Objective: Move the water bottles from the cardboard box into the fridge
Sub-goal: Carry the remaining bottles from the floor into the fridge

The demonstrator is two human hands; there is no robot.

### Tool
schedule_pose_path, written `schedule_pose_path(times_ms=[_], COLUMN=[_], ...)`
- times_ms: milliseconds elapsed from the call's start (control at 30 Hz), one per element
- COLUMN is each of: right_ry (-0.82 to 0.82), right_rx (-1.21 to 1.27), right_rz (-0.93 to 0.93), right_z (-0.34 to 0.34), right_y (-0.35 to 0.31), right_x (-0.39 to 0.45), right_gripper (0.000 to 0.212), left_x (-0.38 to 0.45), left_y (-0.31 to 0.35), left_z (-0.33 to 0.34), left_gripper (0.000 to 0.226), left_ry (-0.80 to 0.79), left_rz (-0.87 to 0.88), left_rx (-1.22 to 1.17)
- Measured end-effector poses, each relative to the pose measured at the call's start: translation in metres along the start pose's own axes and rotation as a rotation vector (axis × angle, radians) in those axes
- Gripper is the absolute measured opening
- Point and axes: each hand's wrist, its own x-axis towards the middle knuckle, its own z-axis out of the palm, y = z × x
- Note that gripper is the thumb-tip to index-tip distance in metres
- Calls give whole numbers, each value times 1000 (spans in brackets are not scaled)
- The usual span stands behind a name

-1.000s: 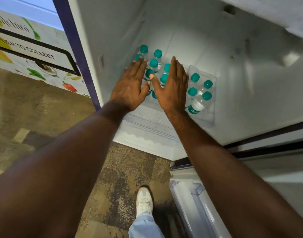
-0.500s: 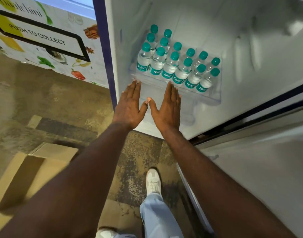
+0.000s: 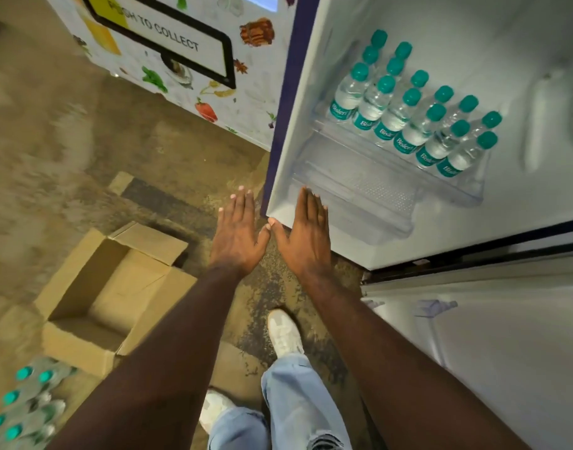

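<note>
Bottles (image 3: pixel 408 105) stand in rows on the fridge (image 3: pixel 473 43) shelf, upper right. The box (image 3: pixel 93 297), left of centre, looks empty. More bottles lie at lower left. Left hand (image 3: pixel 238 237) and right hand (image 3: pixel 306 237) are flat, holding nothing.

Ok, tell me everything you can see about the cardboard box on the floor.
The cardboard box is plain brown corrugated card, sitting on the mottled floor left of the open fridge. It is open at the top with its flaps folded outward, and the inside that shows is bare card with no bottles. Neither the left hand nor the right hand touches it; the left forearm crosses in front of its right flap. A shrink-wrapped pack of green-capped bottles lies just beyond its near corner.
</note>
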Motion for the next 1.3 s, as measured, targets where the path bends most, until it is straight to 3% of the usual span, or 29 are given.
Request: schedule_pose_path(times_ms=[200, 733, 1300], right_ry=[-136, -311, -475], right_rx=[-97, -214, -341], right_rz=[-134, -528, -913], right_z=[21, 74, 178], right_y=[-23, -101, -208], right_x=[4, 25, -46], right_gripper=[90, 86, 87], left_x=[-23, -76, -200], left_y=[-39, -136, -234], left_z=[10, 2, 58], left_gripper=[83, 79, 79], left_ry=[28, 179, 342], left_rz=[-137, -494, -787], left_rx=[-50, -145, -286])
